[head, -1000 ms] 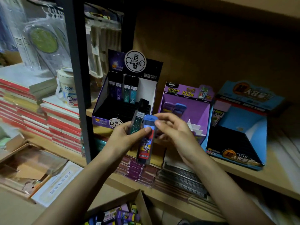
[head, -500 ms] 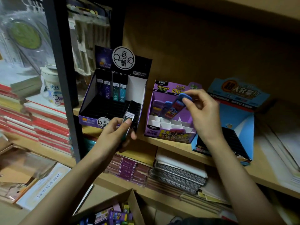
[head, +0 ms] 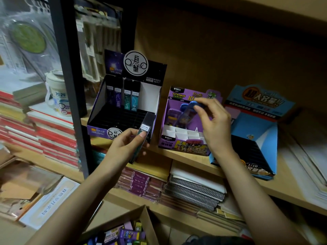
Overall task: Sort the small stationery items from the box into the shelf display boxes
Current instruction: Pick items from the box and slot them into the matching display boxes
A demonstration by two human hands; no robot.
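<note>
Right hand (head: 212, 128) pinches the blue-capped lead tube (head: 185, 115) by its cap; left hand (head: 123, 147) grips a black lead case (head: 148, 121), its lower half partly hidden.

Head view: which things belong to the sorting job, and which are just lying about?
Job: left hand holding dark lead case; right hand pinching blue-capped case at purple display box; black display box; blue display box; cardboard box of items.
Lying about: spiral notebooks; red-edged book stacks; white mug.
</note>
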